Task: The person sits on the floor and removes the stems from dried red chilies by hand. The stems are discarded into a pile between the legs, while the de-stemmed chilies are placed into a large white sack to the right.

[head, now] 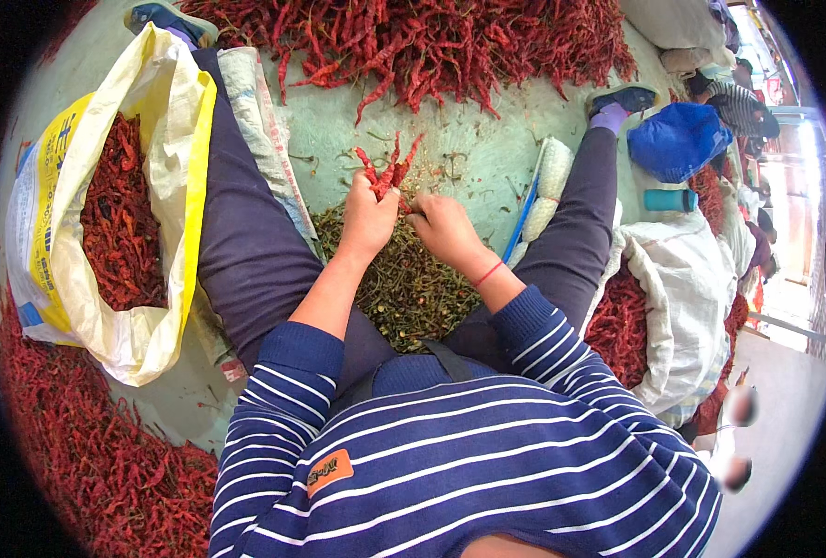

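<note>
Several dried red chili peppers [389, 171] stick up out of my left hand [371, 215], whose fingers are closed around them. My right hand [447, 227] is just beside it, fingers curled, close to the lower ends of the chilies; whether it pinches a stem is too small to tell. Beneath both hands, between my legs, lies a heap of green-brown chili stems [413, 296]. A large pile of dried red chilies [427, 42] spreads across the floor beyond my hands.
An open yellow-and-white woven sack [200, 174] holding chilies stands at left. At right are a white woven sack [685, 300] with chilies, a blue bag [678, 141], a teal cylindrical container [669, 200] and a rolled whitish item [551, 178]. More chilies [120, 460] lie lower left. People sit farther right.
</note>
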A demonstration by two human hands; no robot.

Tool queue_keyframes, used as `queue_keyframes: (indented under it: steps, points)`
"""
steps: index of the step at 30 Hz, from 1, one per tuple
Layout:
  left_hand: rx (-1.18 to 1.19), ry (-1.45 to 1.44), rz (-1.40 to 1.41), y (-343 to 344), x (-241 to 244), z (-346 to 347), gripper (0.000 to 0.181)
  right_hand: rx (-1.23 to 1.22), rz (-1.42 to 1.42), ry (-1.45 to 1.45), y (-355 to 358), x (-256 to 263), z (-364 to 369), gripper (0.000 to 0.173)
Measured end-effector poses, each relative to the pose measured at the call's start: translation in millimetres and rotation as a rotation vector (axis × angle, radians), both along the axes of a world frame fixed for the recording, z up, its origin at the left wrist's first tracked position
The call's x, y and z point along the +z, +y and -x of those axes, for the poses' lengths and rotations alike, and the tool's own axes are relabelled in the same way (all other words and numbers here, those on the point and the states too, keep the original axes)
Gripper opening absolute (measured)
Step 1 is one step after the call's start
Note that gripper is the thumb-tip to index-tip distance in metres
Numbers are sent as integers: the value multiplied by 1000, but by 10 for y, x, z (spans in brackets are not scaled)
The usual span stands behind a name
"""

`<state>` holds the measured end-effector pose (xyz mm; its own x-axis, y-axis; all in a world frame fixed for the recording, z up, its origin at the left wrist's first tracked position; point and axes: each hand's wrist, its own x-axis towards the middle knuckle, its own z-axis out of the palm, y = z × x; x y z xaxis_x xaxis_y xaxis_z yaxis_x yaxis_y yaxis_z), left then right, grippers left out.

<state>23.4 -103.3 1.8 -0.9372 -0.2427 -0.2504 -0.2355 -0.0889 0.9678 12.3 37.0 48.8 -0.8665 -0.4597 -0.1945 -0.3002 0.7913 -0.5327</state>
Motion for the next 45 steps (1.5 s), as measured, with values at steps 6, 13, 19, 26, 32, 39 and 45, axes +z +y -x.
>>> queue_keyframes:
  steps: [6, 13, 19, 26, 32, 39, 45]
  points:
    - [126, -126, 6, -111, -64, 57, 16, 254, 311, -199, -8, 500, -89, 15]
    - [180, -120, -340, -96, 86, 54, 5, -220, 39, 111, 428, -475, 1055, 21]
    - [99, -158, -406, -167, 107, 80, 9, -464, -168, 233, 281, -836, 1769, 31]
    - [83, -10, -545, -139, 14, 49, 6, -477, 137, -116, 405, -618, 1165, 27]
    - [-58, -57, -505, -48, 115, 27, 14, -275, 217, -87, 137, -212, 263, 17]
    - [-62, -110, -459, -21, 131, -38, 2, -128, 539, -341, 66, 97, 50, 9]
    - [218, -104, -496, -176, 113, 51, 7, -401, 1086, -929, 126, 299, -112, 15]
